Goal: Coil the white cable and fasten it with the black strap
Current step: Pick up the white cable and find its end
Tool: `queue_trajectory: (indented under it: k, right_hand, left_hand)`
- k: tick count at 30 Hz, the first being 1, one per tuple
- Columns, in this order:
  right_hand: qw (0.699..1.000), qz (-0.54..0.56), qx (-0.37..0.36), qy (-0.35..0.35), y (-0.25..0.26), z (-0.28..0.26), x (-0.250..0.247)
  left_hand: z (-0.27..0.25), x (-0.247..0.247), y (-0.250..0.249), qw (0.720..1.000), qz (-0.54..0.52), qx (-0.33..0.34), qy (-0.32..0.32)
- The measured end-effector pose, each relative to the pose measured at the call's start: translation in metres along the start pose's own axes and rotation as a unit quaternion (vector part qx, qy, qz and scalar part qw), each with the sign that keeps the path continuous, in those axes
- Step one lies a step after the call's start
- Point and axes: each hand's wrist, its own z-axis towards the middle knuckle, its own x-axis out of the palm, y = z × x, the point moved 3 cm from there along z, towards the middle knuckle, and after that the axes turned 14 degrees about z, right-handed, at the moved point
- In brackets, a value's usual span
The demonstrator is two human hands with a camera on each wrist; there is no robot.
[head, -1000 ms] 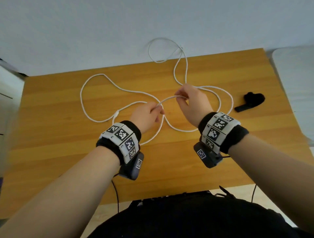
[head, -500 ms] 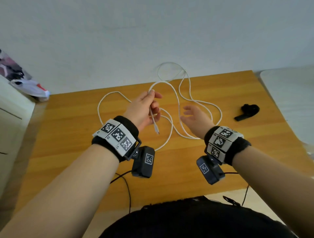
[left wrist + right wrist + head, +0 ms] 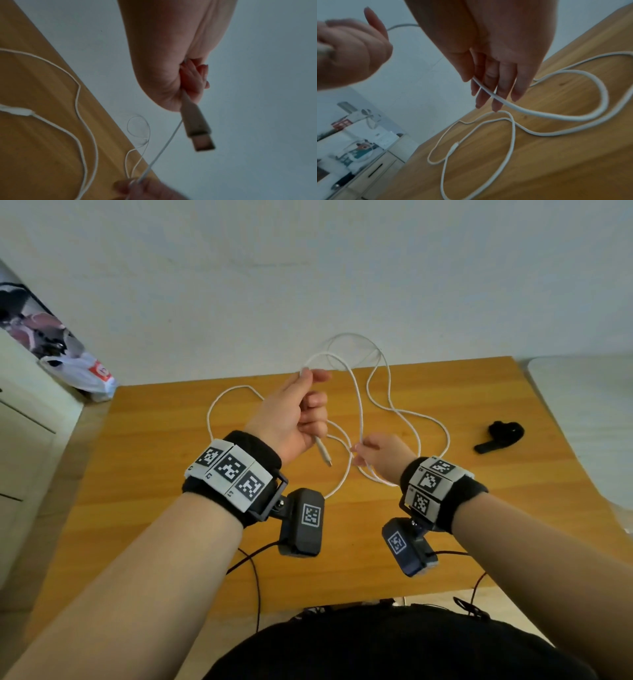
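Here, head: thin white cable (image 3: 356,405) sprawls in loose loops mid-tabletop (image 3: 154,474), black strap (image 3: 501,435) far right | left wrist: left hand (image 3: 171,75) grip curled around USB plug end (image 3: 197,125) | right wrist: right hand (image 3: 496,60) thumb pinches cable against straight fingers.

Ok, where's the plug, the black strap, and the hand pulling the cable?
plug (image 3: 199,129), left wrist view, on its white body.
black strap (image 3: 503,434), head view, on its bunched part.
right hand (image 3: 380,451), head view, on its back.
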Motion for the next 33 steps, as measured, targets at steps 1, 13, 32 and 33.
queue_trajectory:
  k: [1,13,32,33]
  right_hand:
    - [1.000,-0.009,0.011,0.016,-0.006,-0.001,-0.001]
    - [0.972,-0.203,-0.094,0.071,-0.012,-0.013,-0.032]
    - [0.942,-0.251,-0.201,0.095,0.002,-0.022,-0.051]
    - [0.943,-0.246,-0.202,0.093,0.003,-0.023,-0.051]
  left_hand:
    - [0.002,0.002,-0.002,1.000,-0.024,0.007,0.000]
    - [0.029,0.045,0.011,0.999,-0.005,0.030,-0.034]
    - [0.030,0.066,0.034,0.912,0.397,0.074,-0.070]
    - [0.031,0.066,0.035,0.905,0.414,0.077,-0.063]
